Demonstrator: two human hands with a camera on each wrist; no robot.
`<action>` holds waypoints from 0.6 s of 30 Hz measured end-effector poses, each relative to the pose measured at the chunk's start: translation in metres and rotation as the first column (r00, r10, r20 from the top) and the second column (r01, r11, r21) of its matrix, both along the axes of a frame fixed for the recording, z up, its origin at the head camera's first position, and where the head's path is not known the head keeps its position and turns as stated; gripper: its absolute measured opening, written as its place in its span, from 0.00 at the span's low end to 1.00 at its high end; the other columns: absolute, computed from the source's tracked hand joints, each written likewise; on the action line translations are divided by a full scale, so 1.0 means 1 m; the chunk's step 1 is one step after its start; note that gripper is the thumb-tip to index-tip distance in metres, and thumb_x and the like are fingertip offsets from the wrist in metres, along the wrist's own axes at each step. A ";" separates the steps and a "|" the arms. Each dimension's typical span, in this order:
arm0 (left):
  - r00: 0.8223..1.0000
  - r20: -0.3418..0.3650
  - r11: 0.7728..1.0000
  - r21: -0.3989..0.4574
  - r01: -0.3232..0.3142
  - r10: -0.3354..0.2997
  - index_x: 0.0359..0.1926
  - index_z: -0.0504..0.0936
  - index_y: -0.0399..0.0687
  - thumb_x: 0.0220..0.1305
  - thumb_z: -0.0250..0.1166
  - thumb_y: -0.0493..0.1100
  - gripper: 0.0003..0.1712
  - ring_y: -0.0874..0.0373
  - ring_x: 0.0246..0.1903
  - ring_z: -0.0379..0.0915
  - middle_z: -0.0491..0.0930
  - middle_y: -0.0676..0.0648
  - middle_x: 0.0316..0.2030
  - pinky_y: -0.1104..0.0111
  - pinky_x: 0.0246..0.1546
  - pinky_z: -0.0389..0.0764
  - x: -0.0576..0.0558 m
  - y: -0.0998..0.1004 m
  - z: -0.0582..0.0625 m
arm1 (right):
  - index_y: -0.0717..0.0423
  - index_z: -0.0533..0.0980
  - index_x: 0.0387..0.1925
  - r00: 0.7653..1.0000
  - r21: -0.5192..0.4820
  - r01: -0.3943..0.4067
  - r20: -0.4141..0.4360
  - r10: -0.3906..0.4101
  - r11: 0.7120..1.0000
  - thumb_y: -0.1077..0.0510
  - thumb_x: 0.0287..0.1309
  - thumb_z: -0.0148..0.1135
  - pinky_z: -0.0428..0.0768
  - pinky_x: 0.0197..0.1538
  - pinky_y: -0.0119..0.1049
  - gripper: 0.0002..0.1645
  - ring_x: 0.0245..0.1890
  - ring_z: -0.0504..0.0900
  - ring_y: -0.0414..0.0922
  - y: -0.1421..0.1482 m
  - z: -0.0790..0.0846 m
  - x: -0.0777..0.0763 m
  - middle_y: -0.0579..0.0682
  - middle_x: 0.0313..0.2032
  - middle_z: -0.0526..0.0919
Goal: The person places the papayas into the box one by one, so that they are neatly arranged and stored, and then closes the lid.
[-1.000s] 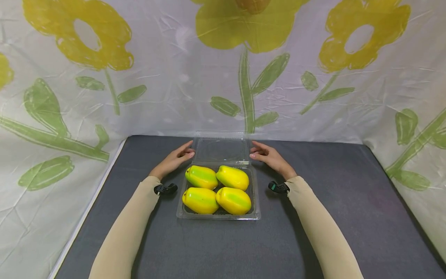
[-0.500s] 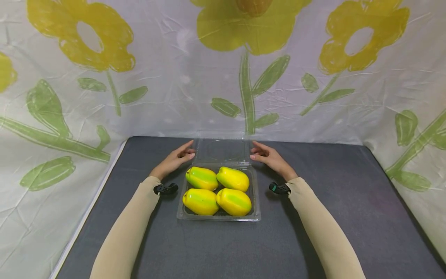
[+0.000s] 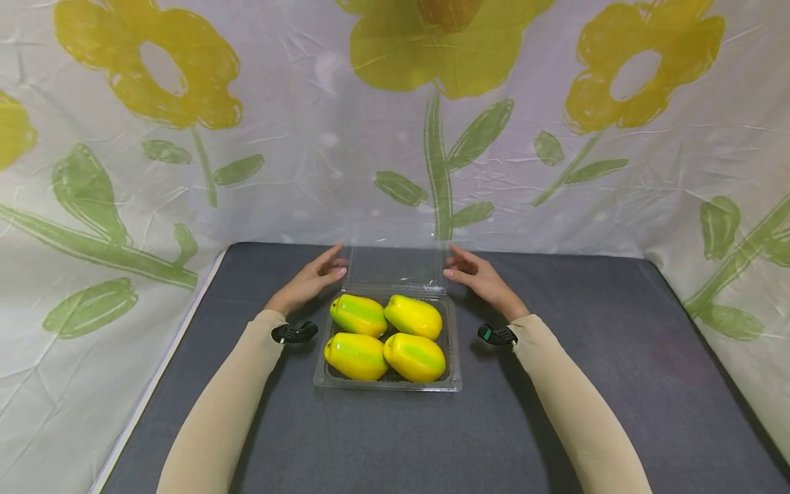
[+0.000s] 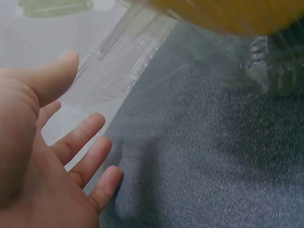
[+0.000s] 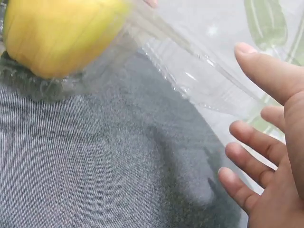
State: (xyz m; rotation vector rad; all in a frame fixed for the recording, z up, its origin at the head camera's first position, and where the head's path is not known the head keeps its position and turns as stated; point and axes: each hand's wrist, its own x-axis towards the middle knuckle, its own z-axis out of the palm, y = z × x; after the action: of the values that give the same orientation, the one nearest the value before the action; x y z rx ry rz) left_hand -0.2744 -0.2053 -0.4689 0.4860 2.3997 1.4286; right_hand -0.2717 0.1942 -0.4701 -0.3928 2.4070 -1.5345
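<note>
A clear plastic clamshell box point(image 3: 457, 343) sits on the table with its hinged lid point(image 3: 395, 266) raised at the far side. Several yellow-green fruits point(image 3: 413, 315), papaya-like in shape, lie in its base in two rows. My left hand point(image 3: 311, 276) is at the lid's left side, fingers spread and relaxed, thumb tip right at the lid's edge in the left wrist view. On the opposite side, my right hand point(image 3: 478, 278) has its thumb and loosely bent fingers close by the lid's right edge. Neither hand curls round anything.
Dark grey cloth covers the table point(image 3: 592, 370). Behind it and at the sides hangs a white curtain point(image 3: 296, 137) printed with yellow flowers and green leaves. Each wrist wears a black band point(image 3: 496, 334) below a beige sleeve point(image 3: 574, 405).
The lid has tilted up a little at its far edge. Both hands' fingertips have shifted slightly along with it, while the base and the fruits stay in place.
</note>
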 end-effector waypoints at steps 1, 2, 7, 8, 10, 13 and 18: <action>1.000 0.001 1.000 0.004 -0.003 0.003 0.80 0.39 0.60 0.76 0.52 0.50 0.41 0.39 0.74 0.55 0.58 0.39 0.75 0.41 0.72 0.61 0.000 0.000 0.000 | 0.44 0.50 0.78 1.000 0.001 0.003 -0.007 -0.003 1.000 0.40 0.65 0.61 0.71 0.67 0.56 0.47 0.67 0.69 0.55 0.000 0.001 0.000 0.54 0.69 0.69; 1.000 0.006 1.000 0.009 -0.009 0.009 0.80 0.39 0.60 0.76 0.53 0.50 0.41 0.40 0.74 0.54 0.58 0.40 0.75 0.41 0.72 0.61 -0.001 0.001 0.001 | 0.44 0.51 0.78 1.000 0.000 0.007 -0.012 -0.007 1.000 0.40 0.65 0.61 0.71 0.66 0.56 0.47 0.67 0.69 0.55 -0.001 0.002 0.000 0.54 0.69 0.69; 0.999 0.025 0.999 0.027 -0.028 0.027 0.79 0.40 0.63 0.76 0.52 0.54 0.41 0.41 0.75 0.53 0.58 0.41 0.75 0.42 0.72 0.61 -0.003 0.002 0.005 | 0.46 0.52 0.77 0.999 0.003 0.034 -0.040 -0.034 0.999 0.43 0.67 0.59 0.72 0.66 0.57 0.44 0.67 0.69 0.57 -0.002 0.007 0.000 0.56 0.69 0.70; 0.999 0.032 0.999 0.029 -0.038 0.037 0.79 0.41 0.65 0.76 0.52 0.55 0.40 0.42 0.75 0.53 0.58 0.42 0.75 0.42 0.72 0.61 -0.003 0.002 0.007 | 0.46 0.53 0.77 0.998 0.003 0.041 -0.046 -0.041 0.999 0.43 0.68 0.59 0.72 0.66 0.57 0.44 0.67 0.69 0.57 -0.003 0.008 -0.001 0.57 0.69 0.70; 0.998 0.036 0.998 0.028 -0.050 0.049 0.79 0.41 0.67 0.76 0.51 0.56 0.40 0.41 0.75 0.54 0.57 0.42 0.76 0.42 0.72 0.61 -0.003 0.003 0.012 | 0.47 0.53 0.77 0.997 0.001 0.055 -0.060 -0.055 0.998 0.45 0.69 0.59 0.72 0.66 0.57 0.42 0.66 0.70 0.58 -0.003 0.011 -0.001 0.58 0.69 0.69; 0.997 0.036 0.997 0.025 -0.071 0.070 0.78 0.41 0.73 0.77 0.50 0.55 0.38 0.41 0.74 0.55 0.56 0.42 0.76 0.42 0.71 0.62 -0.003 0.005 0.019 | 0.46 0.53 0.77 0.996 -0.019 0.064 -0.064 -0.065 0.998 0.46 0.70 0.57 0.72 0.66 0.58 0.41 0.66 0.69 0.59 -0.003 0.017 0.001 0.60 0.69 0.68; 0.997 0.017 0.996 0.038 -0.076 0.076 0.78 0.41 0.74 0.77 0.49 0.54 0.37 0.40 0.74 0.56 0.56 0.42 0.76 0.42 0.72 0.60 -0.002 0.006 0.028 | 0.45 0.51 0.78 0.998 -0.096 0.057 -0.017 -0.059 0.994 0.50 0.72 0.55 0.67 0.70 0.60 0.40 0.68 0.66 0.60 -0.005 0.038 0.012 0.62 0.71 0.64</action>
State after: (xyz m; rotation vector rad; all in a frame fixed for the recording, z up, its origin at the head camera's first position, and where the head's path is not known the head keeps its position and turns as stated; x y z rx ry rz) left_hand -0.2763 -0.1990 -0.4406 0.3950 2.4064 1.5072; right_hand -0.2602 0.1888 -0.4319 -0.3619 2.3861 -1.6829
